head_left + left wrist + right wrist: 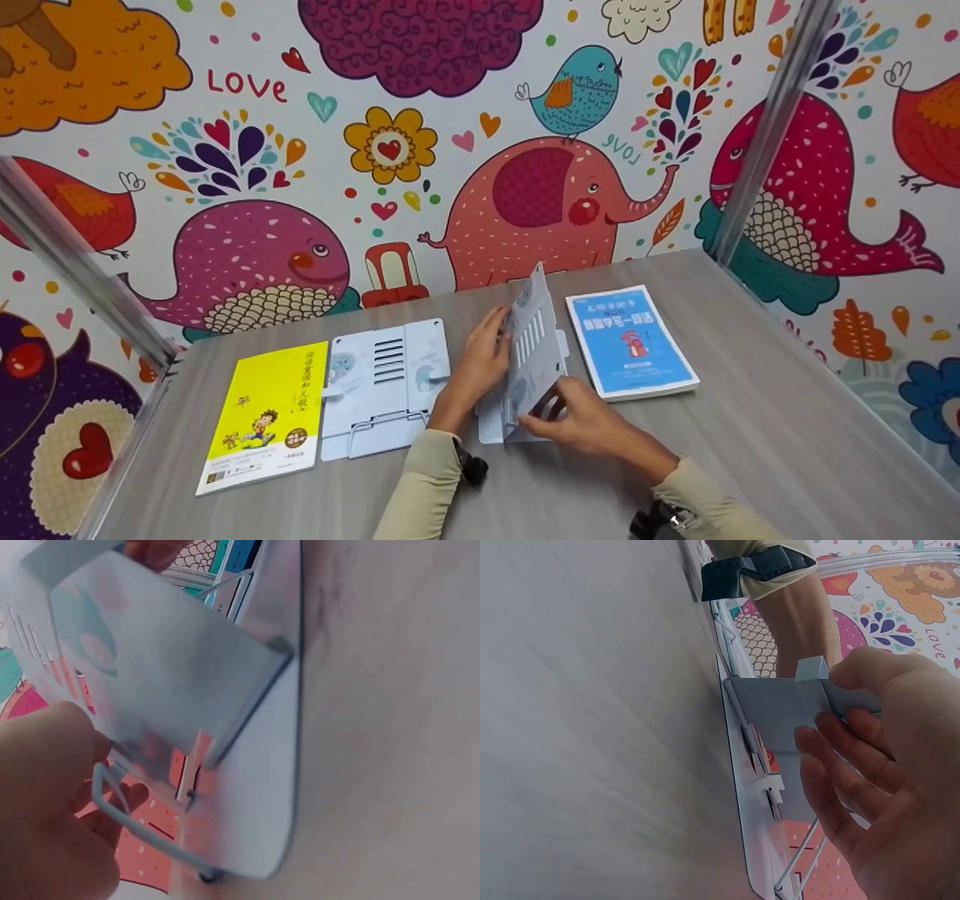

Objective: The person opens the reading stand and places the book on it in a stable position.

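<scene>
A pale grey book stand (531, 341) with slots in its panel stands on the table, its back panel raised steeply from the base. My left hand (484, 364) grips the panel from the left, and in the left wrist view its fingers are beside a bent wire leg (139, 829). On the near edge, my right hand (585, 416) pinches the panel between thumb and fingers. The right wrist view shows that thumb by a small folded tab (810, 669). Part of the left fingers is hidden behind the panel.
A second book stand (391, 401) lies flat to the left, its wire support folded down. Beside it is a yellow book (281, 397). A blue book (630, 341) lies to the right. The patterned wall (420, 225) and metal posts (772, 127) border the table (750, 420).
</scene>
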Motion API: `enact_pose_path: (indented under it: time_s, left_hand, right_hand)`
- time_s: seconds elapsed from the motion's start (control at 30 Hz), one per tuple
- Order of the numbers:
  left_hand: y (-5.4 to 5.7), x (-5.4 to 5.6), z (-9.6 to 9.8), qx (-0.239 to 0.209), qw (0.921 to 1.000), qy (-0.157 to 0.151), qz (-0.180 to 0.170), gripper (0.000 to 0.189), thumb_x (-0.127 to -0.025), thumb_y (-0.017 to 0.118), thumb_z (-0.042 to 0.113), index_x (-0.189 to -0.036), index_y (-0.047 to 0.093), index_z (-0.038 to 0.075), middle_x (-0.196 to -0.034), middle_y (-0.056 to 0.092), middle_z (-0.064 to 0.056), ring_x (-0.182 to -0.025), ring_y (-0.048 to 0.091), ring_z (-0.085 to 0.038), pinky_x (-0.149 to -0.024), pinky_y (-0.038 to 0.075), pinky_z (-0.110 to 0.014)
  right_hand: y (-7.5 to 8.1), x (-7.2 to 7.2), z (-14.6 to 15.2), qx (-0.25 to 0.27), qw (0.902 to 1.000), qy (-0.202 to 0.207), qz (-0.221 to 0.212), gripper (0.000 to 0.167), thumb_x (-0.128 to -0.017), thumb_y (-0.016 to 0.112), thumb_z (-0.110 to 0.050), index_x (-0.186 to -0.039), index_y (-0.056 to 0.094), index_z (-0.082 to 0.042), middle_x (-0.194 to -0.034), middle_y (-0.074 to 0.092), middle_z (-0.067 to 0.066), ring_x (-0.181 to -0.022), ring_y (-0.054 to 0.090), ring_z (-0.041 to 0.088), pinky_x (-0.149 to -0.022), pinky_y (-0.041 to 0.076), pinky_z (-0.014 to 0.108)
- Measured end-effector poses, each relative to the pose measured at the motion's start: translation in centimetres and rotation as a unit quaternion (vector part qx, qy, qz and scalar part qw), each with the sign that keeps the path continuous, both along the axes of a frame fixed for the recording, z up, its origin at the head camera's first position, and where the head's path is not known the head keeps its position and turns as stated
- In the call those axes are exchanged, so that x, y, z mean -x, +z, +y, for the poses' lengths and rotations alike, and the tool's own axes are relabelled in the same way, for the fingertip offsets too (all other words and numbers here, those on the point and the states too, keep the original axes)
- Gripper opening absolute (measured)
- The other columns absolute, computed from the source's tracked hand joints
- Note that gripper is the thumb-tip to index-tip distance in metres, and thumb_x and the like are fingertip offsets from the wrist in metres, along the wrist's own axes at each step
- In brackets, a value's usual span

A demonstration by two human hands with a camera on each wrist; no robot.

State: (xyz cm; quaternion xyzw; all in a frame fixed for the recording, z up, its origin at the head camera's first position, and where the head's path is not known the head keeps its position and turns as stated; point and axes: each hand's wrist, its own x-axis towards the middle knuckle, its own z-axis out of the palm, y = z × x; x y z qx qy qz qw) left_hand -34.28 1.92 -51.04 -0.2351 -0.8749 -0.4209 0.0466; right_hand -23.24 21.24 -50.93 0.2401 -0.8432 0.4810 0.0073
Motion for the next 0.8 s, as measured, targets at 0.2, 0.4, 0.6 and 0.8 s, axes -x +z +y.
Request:
enact_pose_path:
  time_s: [0.2, 0.4, 0.6, 0.8]
  left_hand:
    - [0.2, 0.2, -0.7, 0.013, 0.9996, 0.011, 0.023, 0.052, -0.112, 0.055, 0.011, -0.161, 0.045, -0.001, -0.169, 0.044, -0.022, -0.157, 0.045, -0.040, -0.126, 0.041, -0.055]
    - [0.0, 0.3, -2.1, 0.023, 0.9989, 0.027, 0.032, 0.047, -0.112, 0.057, 0.013, -0.157, 0.054, 0.002, -0.164, 0.052, -0.017, -0.154, 0.050, -0.036, -0.128, 0.041, -0.053]
    - [-0.1, 0.0, -3.5, 0.007, 0.9991, 0.029, 0.032, 0.043, -0.111, 0.058, 0.012, -0.153, 0.060, 0.005, -0.160, 0.056, -0.017, -0.149, 0.055, -0.033, -0.124, 0.046, -0.051]
    - [-0.2, -0.6, -4.4, -0.006, 0.9994, 0.027, 0.020, 0.043, -0.110, 0.060, 0.013, -0.153, 0.061, 0.009, -0.160, 0.056, -0.013, -0.148, 0.057, -0.032, -0.120, 0.050, -0.050]
  right_hand:
    - [0.1, 0.1, 0.6, 0.007, 0.9998, -0.013, -0.015, 0.054, -0.093, 0.084, -0.025, -0.138, 0.062, -0.006, -0.119, 0.075, 0.008, -0.089, 0.073, 0.015, -0.074, 0.064, 0.028]
    - [0.1, 0.2, 1.9, 0.007, 0.9988, -0.017, -0.045, 0.062, -0.092, 0.083, -0.023, -0.145, 0.055, -0.009, -0.126, 0.070, 0.010, -0.096, 0.071, 0.021, -0.076, 0.063, 0.029]
    - [0.3, 0.5, 3.3, 0.008, 0.9977, 0.004, -0.068, 0.067, -0.093, 0.082, -0.023, -0.152, 0.050, -0.015, -0.131, 0.069, 0.011, -0.099, 0.071, 0.024, -0.078, 0.064, 0.031]
    - [0.4, 0.8, 4.7, 0.010, 0.9952, 0.012, -0.097, 0.070, -0.094, 0.081, -0.025, -0.155, 0.047, -0.018, -0.137, 0.067, 0.012, -0.104, 0.069, 0.030, -0.084, 0.062, 0.032]
